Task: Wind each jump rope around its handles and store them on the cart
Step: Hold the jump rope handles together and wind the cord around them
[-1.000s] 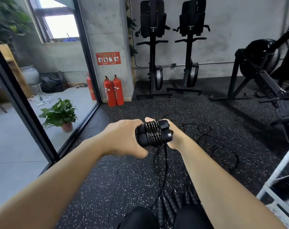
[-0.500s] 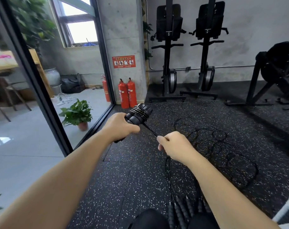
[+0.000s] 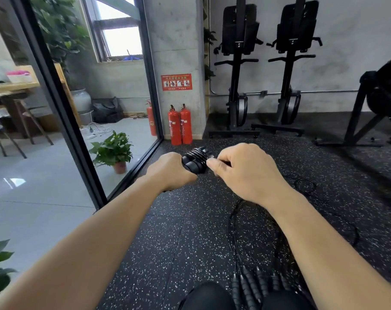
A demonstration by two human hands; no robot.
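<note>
**Rope wound on paired handles**

Two black handles (image 3: 193, 162), coiled with cord, point away rightward above the speckled floor (image 3: 167, 231). The left hand (image 3: 170, 173) grips them; right hand (image 3: 243, 171) fingers pinch the cord. Two red extinguishers (image 3: 181, 125) stand beyond.

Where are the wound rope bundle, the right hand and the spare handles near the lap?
wound rope bundle (image 3: 195, 161): head view, on the coils around the paired handles.
right hand (image 3: 246, 170): head view, back of hand.
spare handles (image 3: 255, 285): head view, mid-grip of one handle.
</note>
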